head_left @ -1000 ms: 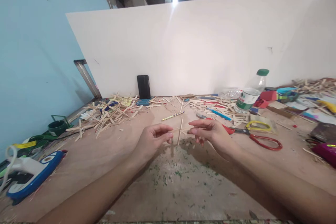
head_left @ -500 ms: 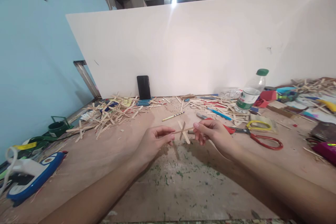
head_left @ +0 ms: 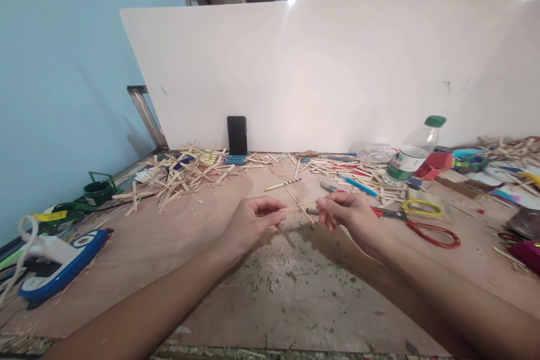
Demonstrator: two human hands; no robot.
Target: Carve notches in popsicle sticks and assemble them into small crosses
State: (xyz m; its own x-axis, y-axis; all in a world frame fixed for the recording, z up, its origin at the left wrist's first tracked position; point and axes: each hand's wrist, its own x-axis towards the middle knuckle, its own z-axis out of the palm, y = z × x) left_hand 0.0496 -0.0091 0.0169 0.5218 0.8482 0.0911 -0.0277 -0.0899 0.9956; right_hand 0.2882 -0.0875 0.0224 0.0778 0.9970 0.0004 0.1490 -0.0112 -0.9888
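My left hand (head_left: pixel 262 218) and my right hand (head_left: pixel 341 212) hold a small piece of crossed wooden craft sticks (head_left: pixel 298 206) between them, above the tabletop. Thumb and fingers of each hand pinch one end of the same stick. A second stick slants across its middle, seen nearly edge-on; whether a third lies there I cannot tell. Behind the right hand lies a red-handled tool with a metal tip (head_left: pixel 328 187), partly hidden. Scissors (head_left: pixel 422 219) with one yellow and one red handle rest to the right of that hand. A pencil (head_left: pixel 282 184) lies beyond the left hand.
Loose craft sticks (head_left: pixel 185 174) are heaped at the back left, more at the back right. A phone (head_left: pixel 237 135) leans upright against the white board (head_left: pixel 274 79). A bottle (head_left: pixel 407 160) and a blue pen (head_left: pixel 358 184) are at right, a blue-and-white power strip (head_left: pixel 63 267) at left.
The crossed sticks have been tilted, so the slanting stick or sticks now look thinner and more edge-on. Both hands keep their pinch. The whole view has shifted slightly.
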